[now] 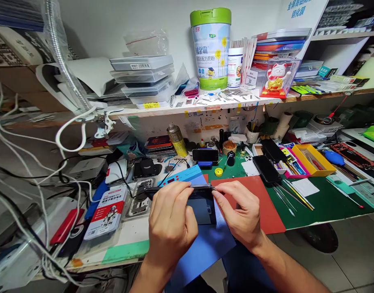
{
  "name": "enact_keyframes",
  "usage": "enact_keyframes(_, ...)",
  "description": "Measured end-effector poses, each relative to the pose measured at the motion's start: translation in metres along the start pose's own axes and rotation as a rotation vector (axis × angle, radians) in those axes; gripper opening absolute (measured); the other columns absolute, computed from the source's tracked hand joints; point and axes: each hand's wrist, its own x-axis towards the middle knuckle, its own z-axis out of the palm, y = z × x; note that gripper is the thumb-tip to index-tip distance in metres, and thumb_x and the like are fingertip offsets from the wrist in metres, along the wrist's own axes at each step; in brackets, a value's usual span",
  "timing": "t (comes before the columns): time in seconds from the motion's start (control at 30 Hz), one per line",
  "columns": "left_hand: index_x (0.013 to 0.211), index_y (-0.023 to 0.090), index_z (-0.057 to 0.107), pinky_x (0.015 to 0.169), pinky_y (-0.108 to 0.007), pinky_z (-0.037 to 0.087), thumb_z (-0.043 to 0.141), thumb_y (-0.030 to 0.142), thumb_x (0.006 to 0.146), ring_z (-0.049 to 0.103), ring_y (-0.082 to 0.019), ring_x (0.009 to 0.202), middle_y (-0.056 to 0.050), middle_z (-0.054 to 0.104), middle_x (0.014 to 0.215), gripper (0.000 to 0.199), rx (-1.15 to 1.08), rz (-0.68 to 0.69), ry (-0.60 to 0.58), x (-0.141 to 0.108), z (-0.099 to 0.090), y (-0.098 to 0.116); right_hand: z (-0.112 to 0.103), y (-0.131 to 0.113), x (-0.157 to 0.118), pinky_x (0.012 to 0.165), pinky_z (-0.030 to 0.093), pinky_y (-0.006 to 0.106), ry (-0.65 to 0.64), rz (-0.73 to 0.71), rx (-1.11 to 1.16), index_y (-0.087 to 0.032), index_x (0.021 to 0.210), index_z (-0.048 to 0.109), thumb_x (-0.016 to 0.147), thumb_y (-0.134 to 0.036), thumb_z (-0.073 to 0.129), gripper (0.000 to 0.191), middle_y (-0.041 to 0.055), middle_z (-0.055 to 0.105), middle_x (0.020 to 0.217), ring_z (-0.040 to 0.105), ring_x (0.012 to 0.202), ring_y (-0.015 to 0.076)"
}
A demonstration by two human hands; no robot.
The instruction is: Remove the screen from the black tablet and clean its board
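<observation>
A dark smartphone [202, 211] is held on its long edge, tilted, above a blue sheet [202, 256]. My left hand [172, 221] is closed over its upper edge, with the fingers hiding the phone's left part. At the top right corner, my right hand [240, 213] pinches the phone's edge between thumb and fingertips. The glossy face turned toward me shows a faint reflection. Behind the phone lies the end of a light blue heating device [183, 175] with a red display.
A red mat [271, 207] lies to the right, with tweezers [297, 195] and another phone [267, 169] beyond. Yellow tray [312, 158] holds tools. At left are a battery box [107, 213] and tangled white cables [37, 195]. A shelf [193, 106] overhangs the back.
</observation>
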Motion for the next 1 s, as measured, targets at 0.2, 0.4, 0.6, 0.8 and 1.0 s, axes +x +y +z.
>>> enact_keyframes(0.2, 0.115, 0.011, 0.066, 0.099, -0.05, 0.056, 0.054, -0.011, 0.081, 0.069, -0.031, 0.111, -0.018, 0.074, 0.111, 0.042, 0.002, 0.004, 0.009, 0.0, 0.0, 0.0, 0.002, -0.003, 0.006, 0.074, 0.059, 0.03, -0.024, -0.031, -0.062, -0.021, 0.099, 0.075, 0.098, -0.012, 0.072, 0.009, 0.0043, 0.076, 0.088, 0.071, 0.08, 0.0175)
enact_keyframes(0.4, 0.115, 0.008, 0.066, 0.1, -0.049, 0.055, 0.055, -0.013, 0.08, 0.068, -0.032, 0.112, -0.019, 0.074, 0.11, 0.042, 0.004, 0.011, 0.003, 0.0, 0.0, 0.001, 0.0, -0.004, 0.01, 0.074, 0.058, 0.033, -0.069, -0.093, -0.097, -0.02, 0.102, 0.074, 0.1, -0.01, 0.066, 0.012, 0.0064, 0.074, 0.089, 0.069, 0.081, 0.0192)
enact_keyframes(0.6, 0.116, 0.009, 0.066, 0.1, -0.051, 0.055, 0.055, -0.011, 0.082, 0.068, -0.033, 0.113, -0.02, 0.074, 0.113, 0.041, 0.007, 0.007, -0.008, -0.001, -0.001, 0.001, -0.003, -0.003, 0.012, 0.076, 0.058, 0.036, -0.112, -0.174, -0.118, -0.02, 0.105, 0.072, 0.101, -0.01, 0.061, 0.016, 0.0075, 0.073, 0.091, 0.067, 0.083, 0.0204)
enact_keyframes(0.8, 0.116, 0.009, 0.065, 0.1, -0.05, 0.055, 0.055, -0.01, 0.082, 0.068, -0.032, 0.113, -0.019, 0.074, 0.113, 0.041, 0.004, 0.005, -0.02, 0.0, -0.003, 0.001, -0.002, -0.002, 0.009, 0.075, 0.059, 0.034, -0.096, -0.061, -0.048, -0.021, 0.102, 0.073, 0.102, -0.013, 0.062, 0.014, 0.0057, 0.072, 0.089, 0.067, 0.082, 0.0192)
enact_keyframes(1.0, 0.115, 0.009, 0.065, 0.1, -0.049, 0.055, 0.055, -0.012, 0.082, 0.068, -0.032, 0.112, -0.019, 0.074, 0.112, 0.041, 0.01, 0.004, -0.021, 0.0, -0.003, 0.0, -0.005, -0.003, 0.008, 0.076, 0.057, 0.032, -0.036, -0.046, -0.042, -0.022, 0.099, 0.07, 0.101, -0.01, 0.062, 0.015, 0.004, 0.07, 0.088, 0.067, 0.082, 0.0178)
